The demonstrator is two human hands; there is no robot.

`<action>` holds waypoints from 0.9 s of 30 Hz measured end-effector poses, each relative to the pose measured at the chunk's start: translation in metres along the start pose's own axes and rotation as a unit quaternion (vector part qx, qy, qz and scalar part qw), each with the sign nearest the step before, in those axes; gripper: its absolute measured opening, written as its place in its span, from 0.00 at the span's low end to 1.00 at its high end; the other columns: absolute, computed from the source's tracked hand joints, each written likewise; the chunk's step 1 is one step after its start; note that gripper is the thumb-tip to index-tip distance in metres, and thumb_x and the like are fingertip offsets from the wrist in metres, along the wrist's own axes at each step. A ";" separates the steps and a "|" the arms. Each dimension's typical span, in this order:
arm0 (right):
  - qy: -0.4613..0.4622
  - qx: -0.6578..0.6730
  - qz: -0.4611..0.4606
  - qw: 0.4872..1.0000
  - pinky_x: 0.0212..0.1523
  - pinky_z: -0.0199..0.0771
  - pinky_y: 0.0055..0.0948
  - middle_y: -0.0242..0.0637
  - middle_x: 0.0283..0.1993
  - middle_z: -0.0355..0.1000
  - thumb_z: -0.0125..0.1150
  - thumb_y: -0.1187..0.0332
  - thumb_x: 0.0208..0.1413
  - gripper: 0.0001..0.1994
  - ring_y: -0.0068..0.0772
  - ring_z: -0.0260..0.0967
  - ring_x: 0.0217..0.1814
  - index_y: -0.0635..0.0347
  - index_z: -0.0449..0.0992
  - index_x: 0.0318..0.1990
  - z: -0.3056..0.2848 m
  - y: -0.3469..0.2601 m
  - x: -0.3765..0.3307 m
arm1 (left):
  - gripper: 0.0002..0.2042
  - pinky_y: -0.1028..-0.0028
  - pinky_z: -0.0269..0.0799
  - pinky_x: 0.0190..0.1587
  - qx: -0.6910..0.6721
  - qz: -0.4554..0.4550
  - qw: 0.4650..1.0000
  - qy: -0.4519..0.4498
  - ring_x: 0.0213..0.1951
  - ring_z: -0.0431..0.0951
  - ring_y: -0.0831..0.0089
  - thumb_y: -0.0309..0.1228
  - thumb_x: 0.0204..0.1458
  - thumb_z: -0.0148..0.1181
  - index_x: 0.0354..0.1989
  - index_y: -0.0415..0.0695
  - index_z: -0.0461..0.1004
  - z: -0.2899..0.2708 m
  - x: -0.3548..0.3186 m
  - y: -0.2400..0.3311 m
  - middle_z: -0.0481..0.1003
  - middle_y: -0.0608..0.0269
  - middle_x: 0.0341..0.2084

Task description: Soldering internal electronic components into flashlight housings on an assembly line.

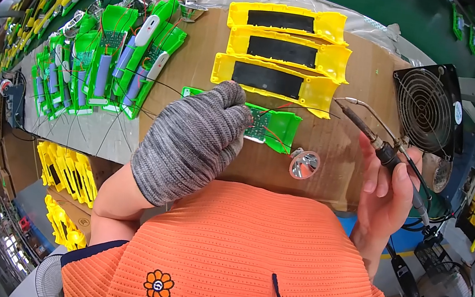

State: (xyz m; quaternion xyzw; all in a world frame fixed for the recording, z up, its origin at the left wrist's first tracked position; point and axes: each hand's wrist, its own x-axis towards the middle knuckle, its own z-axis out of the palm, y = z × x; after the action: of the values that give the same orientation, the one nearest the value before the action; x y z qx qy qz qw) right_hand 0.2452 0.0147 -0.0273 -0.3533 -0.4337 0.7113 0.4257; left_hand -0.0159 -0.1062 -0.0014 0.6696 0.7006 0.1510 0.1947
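Note:
In my right hand is a soldering iron, its tip pointing up and left toward the yellow shells. A thin metal tube runs alongside it to near the tip. My left hand, in a grey striped knit glove, is closed over a green lamp casing. What its fingers grip is hidden. Right of the fist, a small circuit board with red wires shows in the casing, and a black wire stretches rightward. A shiny reflector lies at the casing's right end.
Three yellow shells with black strips lie beyond the casing on cardboard. Several green lamp assemblies with trailing wires crowd the left. A black fan stands at the right. More yellow parts fill boxes below left.

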 end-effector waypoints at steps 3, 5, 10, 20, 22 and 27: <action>-0.022 0.024 -0.003 0.999 0.71 0.54 0.54 0.23 0.15 0.53 0.49 0.69 0.63 0.03 0.21 0.59 0.20 0.54 0.62 0.39 -0.003 -0.001 0.001 | 0.08 0.60 0.73 0.41 0.003 0.046 0.998 0.052 0.38 0.77 0.56 0.28 0.50 0.61 0.38 0.43 0.75 -0.001 0.009 0.000 0.73 0.58 0.38; 0.012 0.035 0.002 0.999 0.71 0.54 0.54 0.23 0.15 0.53 0.48 0.69 0.64 0.03 0.21 0.59 0.20 0.53 0.61 0.37 0.002 -0.002 0.000 | 0.10 0.58 0.69 0.50 0.032 0.112 0.984 0.137 0.44 0.75 0.58 0.30 0.48 0.63 0.40 0.46 0.75 0.005 0.020 0.003 0.75 0.62 0.39; 0.022 0.039 -0.005 0.999 0.70 0.56 0.53 0.24 0.16 0.53 0.48 0.68 0.64 0.06 0.22 0.58 0.20 0.54 0.62 0.34 0.005 0.006 0.004 | 0.12 0.57 0.66 0.53 0.107 0.182 0.966 0.146 0.49 0.73 0.60 0.31 0.48 0.56 0.41 0.46 0.76 0.036 0.060 0.019 0.75 0.61 0.39; -0.034 0.083 0.042 0.995 0.32 0.74 0.33 0.40 0.31 0.69 0.55 0.74 0.61 0.07 0.26 0.64 0.25 0.59 0.63 0.40 0.011 0.022 0.024 | 0.07 0.66 0.74 0.47 -0.050 -0.092 0.956 0.273 0.41 0.80 0.62 0.21 0.48 0.64 0.36 0.44 0.80 0.017 0.017 -0.026 0.80 0.58 0.34; -0.075 0.085 0.051 0.992 0.33 0.75 0.35 0.39 0.30 0.69 0.55 0.74 0.61 0.07 0.28 0.66 0.27 0.60 0.63 0.40 0.017 0.027 0.029 | 0.07 0.67 0.76 0.43 -0.128 -0.139 0.956 0.225 0.37 0.81 0.62 0.20 0.47 0.63 0.35 0.43 0.80 0.018 0.016 -0.024 0.80 0.58 0.33; -0.055 0.000 0.082 0.995 0.26 0.77 0.31 0.38 0.27 0.69 0.56 0.79 0.58 0.08 0.25 0.66 0.21 0.60 0.62 0.39 0.004 0.021 0.018 | 0.06 0.65 0.75 0.40 -0.184 -0.029 0.975 0.118 0.34 0.79 0.57 0.22 0.46 0.63 0.33 0.42 0.78 0.019 0.029 -0.021 0.78 0.54 0.30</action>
State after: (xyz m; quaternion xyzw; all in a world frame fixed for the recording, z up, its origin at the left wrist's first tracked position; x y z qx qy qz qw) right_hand 0.2283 0.0248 -0.0474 -0.3478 -0.4260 0.7624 0.3410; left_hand -0.0262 -0.0798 -0.0306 0.5793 0.6976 0.3501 0.2348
